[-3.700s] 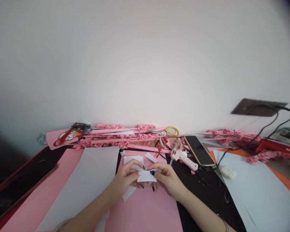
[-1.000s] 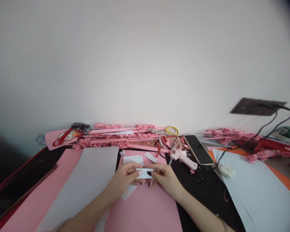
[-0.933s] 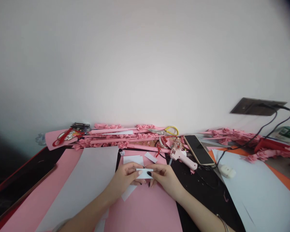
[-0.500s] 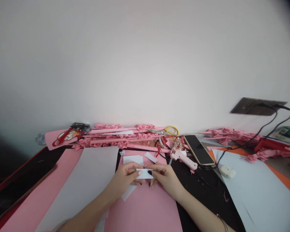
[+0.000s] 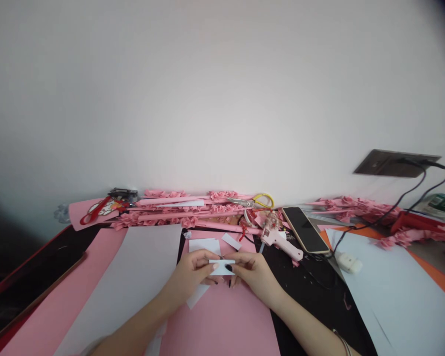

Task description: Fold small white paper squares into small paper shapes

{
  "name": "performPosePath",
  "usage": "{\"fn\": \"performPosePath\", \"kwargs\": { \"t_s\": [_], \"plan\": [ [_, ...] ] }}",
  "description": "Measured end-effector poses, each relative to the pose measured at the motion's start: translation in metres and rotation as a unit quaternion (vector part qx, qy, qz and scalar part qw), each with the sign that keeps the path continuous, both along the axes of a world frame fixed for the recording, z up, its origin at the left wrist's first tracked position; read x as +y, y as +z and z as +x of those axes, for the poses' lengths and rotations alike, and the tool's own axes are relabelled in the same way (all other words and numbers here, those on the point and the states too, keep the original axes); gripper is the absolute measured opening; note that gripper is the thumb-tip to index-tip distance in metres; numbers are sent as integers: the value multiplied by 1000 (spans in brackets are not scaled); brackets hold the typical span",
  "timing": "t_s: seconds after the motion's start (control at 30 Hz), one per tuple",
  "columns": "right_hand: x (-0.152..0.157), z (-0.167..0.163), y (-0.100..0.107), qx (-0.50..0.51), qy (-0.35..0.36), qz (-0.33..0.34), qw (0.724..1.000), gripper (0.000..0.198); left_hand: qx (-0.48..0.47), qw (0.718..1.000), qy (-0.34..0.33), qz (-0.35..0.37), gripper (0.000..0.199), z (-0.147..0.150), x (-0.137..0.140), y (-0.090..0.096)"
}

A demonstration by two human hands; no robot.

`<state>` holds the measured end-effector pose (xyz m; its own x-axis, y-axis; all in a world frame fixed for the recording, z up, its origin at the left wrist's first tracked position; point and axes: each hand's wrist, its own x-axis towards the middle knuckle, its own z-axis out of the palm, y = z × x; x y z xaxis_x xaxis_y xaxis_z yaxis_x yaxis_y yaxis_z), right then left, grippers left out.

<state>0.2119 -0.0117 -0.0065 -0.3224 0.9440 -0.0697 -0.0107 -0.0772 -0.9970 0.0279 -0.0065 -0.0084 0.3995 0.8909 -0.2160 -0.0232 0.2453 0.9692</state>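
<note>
A small white piece of paper (image 5: 221, 269) is held level between my two hands, above a pink sheet (image 5: 222, 321). My left hand (image 5: 197, 267) pinches its left end, thumb in front and fingers behind. At the right end, the thumb of my right hand (image 5: 247, 269) presses on the front face with fingers behind. Behind the hands, white paper pieces (image 5: 203, 244) lie on the pink sheet, with a small white strip (image 5: 231, 241) to their right. Another white piece (image 5: 197, 296) shows partly beneath my left hand.
Pink paper flower stems (image 5: 178, 212) lie along the wall, with yellow-handled scissors (image 5: 261, 200) on them. Right of my hands are a pink glue gun (image 5: 282, 242), a phone (image 5: 306, 230) and a white earphone case (image 5: 348, 263). Large white sheets (image 5: 133, 277) flank the pink one. Cords run from a wall socket (image 5: 393, 163).
My right thumb has shifted slightly left along the white piece of paper. Both hands otherwise keep their place, and nothing else has visibly moved.
</note>
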Motion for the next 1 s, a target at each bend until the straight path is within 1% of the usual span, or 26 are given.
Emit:
{"fn": "performPosePath", "kwargs": {
  "t_s": [0.2,0.37,0.73,0.83,1.0],
  "plan": [
    [0,0,-2,5,-2,9,1000,29,-3,1000,1,3,23,0,0,0],
    [0,0,-1,0,-3,7,1000,28,-1,1000,3,-2,25,0,0,1],
    [0,-3,-1,-3,-13,1,1000,26,1,1000,11,11,24,1,0,-2],
    [-1,-3,1,-12,-20,0,1000,25,5,1000,14,14,23,2,-1,1],
    [-4,-5,7,-27,-25,16,999,19,15,1000,6,11,22,3,-1,0]
  ]
}}
